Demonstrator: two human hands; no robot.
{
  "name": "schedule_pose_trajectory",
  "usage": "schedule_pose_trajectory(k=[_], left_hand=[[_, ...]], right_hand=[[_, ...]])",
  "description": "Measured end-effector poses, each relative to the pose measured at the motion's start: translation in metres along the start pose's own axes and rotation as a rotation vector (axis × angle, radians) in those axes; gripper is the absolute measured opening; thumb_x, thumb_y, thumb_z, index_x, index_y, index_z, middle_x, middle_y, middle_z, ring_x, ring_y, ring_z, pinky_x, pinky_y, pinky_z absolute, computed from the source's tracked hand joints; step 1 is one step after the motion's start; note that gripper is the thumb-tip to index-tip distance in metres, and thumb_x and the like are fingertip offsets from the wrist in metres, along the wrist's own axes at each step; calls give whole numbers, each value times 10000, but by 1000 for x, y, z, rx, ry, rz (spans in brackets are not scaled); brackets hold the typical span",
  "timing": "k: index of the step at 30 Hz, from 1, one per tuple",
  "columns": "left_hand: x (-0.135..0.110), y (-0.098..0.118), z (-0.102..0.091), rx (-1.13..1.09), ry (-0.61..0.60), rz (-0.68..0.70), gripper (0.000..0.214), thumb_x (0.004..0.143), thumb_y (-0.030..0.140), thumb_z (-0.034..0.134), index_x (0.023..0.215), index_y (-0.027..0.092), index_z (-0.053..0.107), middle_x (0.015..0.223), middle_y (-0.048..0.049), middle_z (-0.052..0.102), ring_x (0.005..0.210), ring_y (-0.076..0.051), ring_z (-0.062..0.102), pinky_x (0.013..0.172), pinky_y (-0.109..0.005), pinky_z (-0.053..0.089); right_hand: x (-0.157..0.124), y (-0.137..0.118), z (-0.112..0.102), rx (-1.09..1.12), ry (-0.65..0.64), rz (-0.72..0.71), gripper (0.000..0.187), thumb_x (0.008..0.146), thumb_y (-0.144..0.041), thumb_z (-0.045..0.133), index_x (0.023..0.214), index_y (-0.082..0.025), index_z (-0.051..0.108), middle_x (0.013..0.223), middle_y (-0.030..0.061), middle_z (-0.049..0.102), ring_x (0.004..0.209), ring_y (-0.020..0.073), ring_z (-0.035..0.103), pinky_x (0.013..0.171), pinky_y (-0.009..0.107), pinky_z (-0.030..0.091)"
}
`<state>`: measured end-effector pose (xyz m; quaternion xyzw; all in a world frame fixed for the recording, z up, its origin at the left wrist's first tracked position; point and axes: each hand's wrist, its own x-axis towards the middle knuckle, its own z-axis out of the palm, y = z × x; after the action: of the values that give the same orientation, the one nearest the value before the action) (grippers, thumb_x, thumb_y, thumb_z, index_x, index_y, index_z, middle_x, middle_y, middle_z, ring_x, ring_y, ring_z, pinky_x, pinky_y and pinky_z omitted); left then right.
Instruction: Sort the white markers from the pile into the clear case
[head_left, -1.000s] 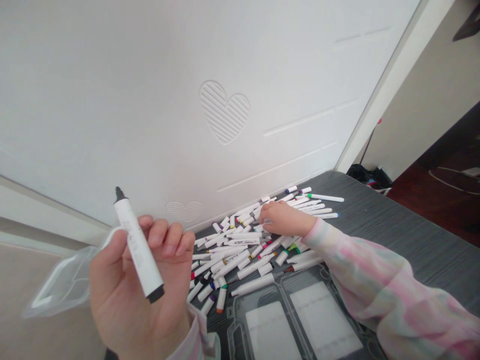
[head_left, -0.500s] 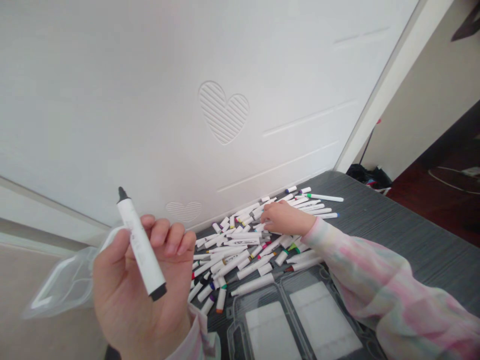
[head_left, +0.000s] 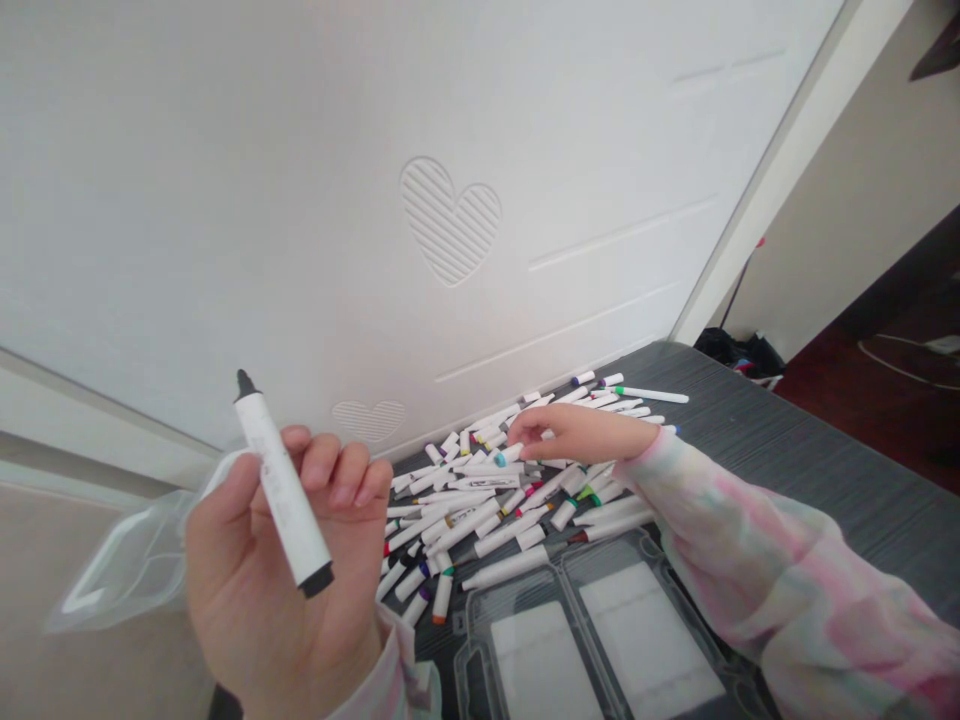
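My left hand [head_left: 300,560] is raised at the left, closed around a white marker [head_left: 281,480] between thumb and fingers. The marker is uncapped and tilted, its dark grey tip up and its black end down toward the palm. Over the pile of loose white markers and caps [head_left: 450,500], my right hand [head_left: 570,432] has its fingers curled in a pinch. At its fingertips is a short white marker cap with a light blue end [head_left: 508,456]. Many markers in the pile lie without caps, in mixed directions.
An open clear plastic case [head_left: 555,600] with white panels lies at the front of the dark table [head_left: 750,460]. Another clear plastic container [head_left: 127,560] is at the left behind my left hand. A white door panel with embossed hearts [head_left: 450,225] rises behind the pile.
My right hand has lifted slightly from the pile and its fingers have curled, with the blue-ended cap now showing at the fingertips. My left hand stays put with the marker.
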<state>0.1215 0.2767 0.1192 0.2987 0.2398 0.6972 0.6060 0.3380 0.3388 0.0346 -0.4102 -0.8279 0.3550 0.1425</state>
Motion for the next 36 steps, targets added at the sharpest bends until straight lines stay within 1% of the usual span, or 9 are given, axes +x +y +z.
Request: schedule_pose_trajectory(k=[2, 4, 7, 10, 14, 17, 27, 32, 36], left_hand=[[0, 0, 0, 1, 0, 0, 149, 737, 278, 486, 701, 134, 494, 546, 44, 387, 484, -46, 366, 451, -184, 377], [1, -1, -1, 4, 3, -2, 151, 737, 281, 487, 706, 133, 497, 549, 44, 390, 487, -46, 366, 453, -186, 378], [1, -1, -2, 3, 10, -6, 149, 734, 280, 493, 708, 134, 499, 551, 43, 392, 489, -47, 367, 452, -186, 377], [0, -1, -3, -4, 0, -10, 142, 734, 273, 498, 705, 134, 500, 552, 43, 393, 490, -46, 370, 451, -183, 377], [0, -1, -3, -12, -8, -8, 141, 734, 269, 497, 705, 131, 500, 554, 43, 397, 492, -44, 370, 454, -179, 381], [1, -1, -3, -13, -5, -8, 144, 732, 273, 497, 702, 133, 499, 552, 44, 397, 492, -44, 370, 458, -180, 385], [1, 0, -3, 3, 2, -8, 134, 735, 273, 489, 713, 142, 500, 553, 47, 404, 488, -43, 378, 458, -180, 394], [1, 1, -3, -2, 4, -16, 133, 732, 275, 493, 713, 144, 504, 544, 44, 399, 481, -44, 376, 455, -180, 394], [1, 1, -2, 5, 19, -12, 128, 729, 277, 497, 710, 151, 507, 544, 43, 391, 474, -46, 378, 452, -182, 388]], right_hand=[[-5, -6, -5, 196, -39, -83, 292, 794, -349, 465, 966, -128, 549, 849, 37, 560, 746, 112, 485, 674, 223, 379], [-8, -8, -8, 322, -62, -136, 287, 793, -347, 472, 957, -120, 537, 844, 30, 538, 739, 100, 468, 684, 221, 379], [-8, -6, -9, 355, -71, -143, 282, 790, -346, 479, 945, -117, 533, 829, 24, 526, 728, 95, 457, 673, 215, 374], [-4, -1, -5, 214, -71, -77, 282, 790, -355, 467, 945, -132, 542, 808, 22, 544, 704, 101, 462, 635, 210, 361], [0, 9, 2, -138, 4, 114, 194, 774, -280, 460, 866, -146, 566, 725, 16, 569, 636, 108, 468, 566, 204, 316], [2, 15, 6, -292, 39, 193, 170, 758, -261, 459, 827, -150, 568, 726, 25, 588, 631, 115, 484, 550, 202, 298], [3, 22, 10, -382, 46, 255, 185, 725, -236, 477, 864, -165, 576, 788, 52, 626, 687, 152, 538, 567, 212, 306], [4, 26, 13, -400, 55, 253, 224, 724, -232, 472, 905, -157, 580, 821, 70, 637, 734, 179, 556, 590, 231, 325], [5, 27, 15, -394, 55, 245, 248, 724, -240, 477, 935, -157, 578, 836, 66, 642, 733, 176, 562, 595, 233, 335]])
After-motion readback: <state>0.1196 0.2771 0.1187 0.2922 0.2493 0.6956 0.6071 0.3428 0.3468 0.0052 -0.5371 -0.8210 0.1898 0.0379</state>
